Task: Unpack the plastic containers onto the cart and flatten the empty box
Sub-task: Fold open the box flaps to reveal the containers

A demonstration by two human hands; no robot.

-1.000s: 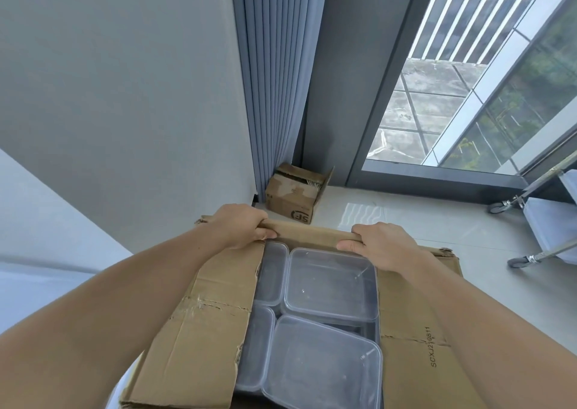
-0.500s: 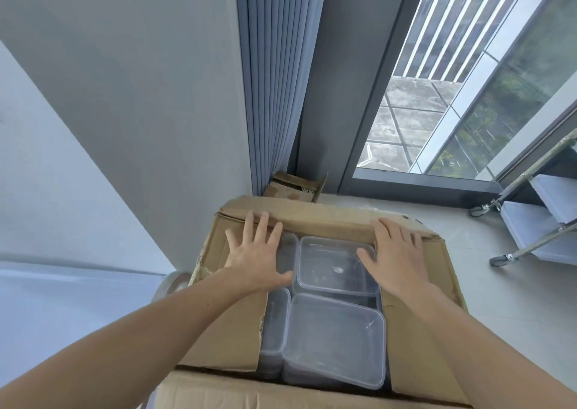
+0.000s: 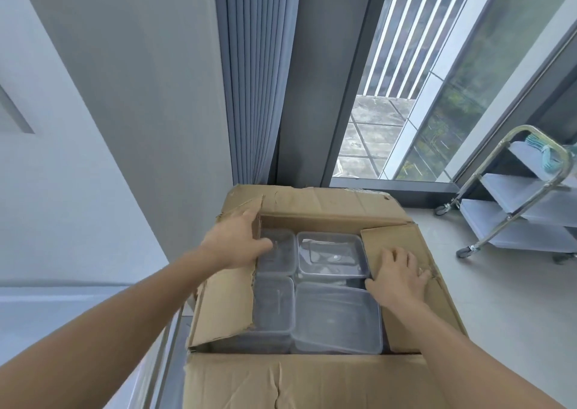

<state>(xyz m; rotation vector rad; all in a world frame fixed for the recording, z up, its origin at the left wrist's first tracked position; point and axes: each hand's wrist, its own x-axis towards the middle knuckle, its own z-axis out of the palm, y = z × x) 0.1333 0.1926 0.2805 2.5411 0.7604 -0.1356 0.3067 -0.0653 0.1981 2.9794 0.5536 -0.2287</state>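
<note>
Left hand (image 3: 237, 244) grips torn flap (image 3: 224, 305), right hand (image 3: 398, 276) flat on right flap (image 3: 390, 240); released, both could spring over containers (image 3: 331, 254) between hands.

Pleated grey curtain (image 3: 256, 80) hangs beside a tall window (image 3: 452, 80) (daylight outside).
</note>
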